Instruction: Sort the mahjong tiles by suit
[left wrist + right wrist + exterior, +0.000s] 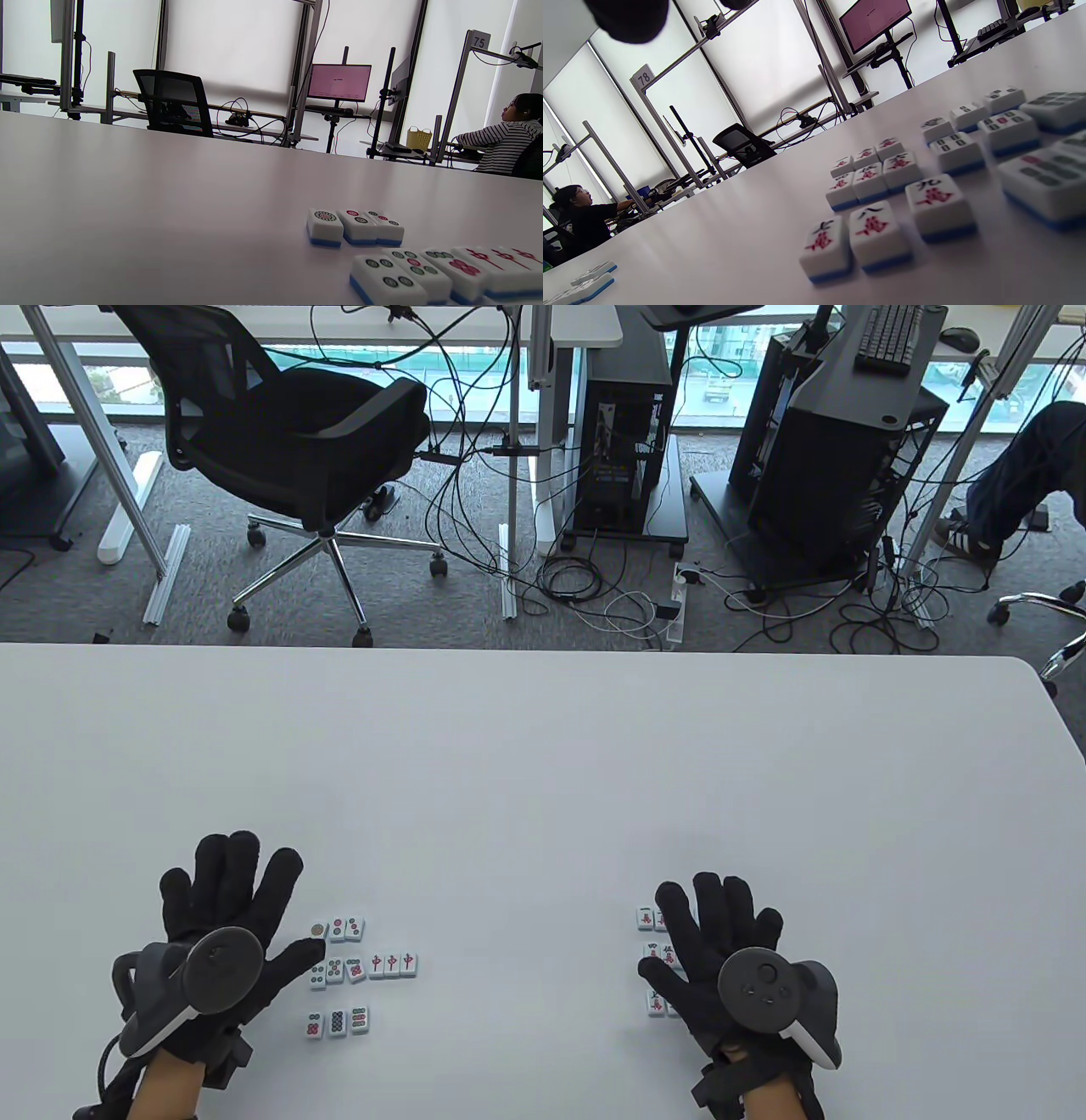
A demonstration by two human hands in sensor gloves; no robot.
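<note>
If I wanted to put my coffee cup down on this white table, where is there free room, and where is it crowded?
The broad middle strip between the left hand and right hand is bare, and so is the whole far half of the table. It is crowded beside the left hand, where the dot tiles lie in rows, and under the right hand, which covers the character tiles.

The table view looks steeply down at the white table (pixel 543 780) from the person's side. Both wrist views sit low, skimming close across the tabletop toward windows; all share the mahjong tiles (pixel 354 226).
</note>
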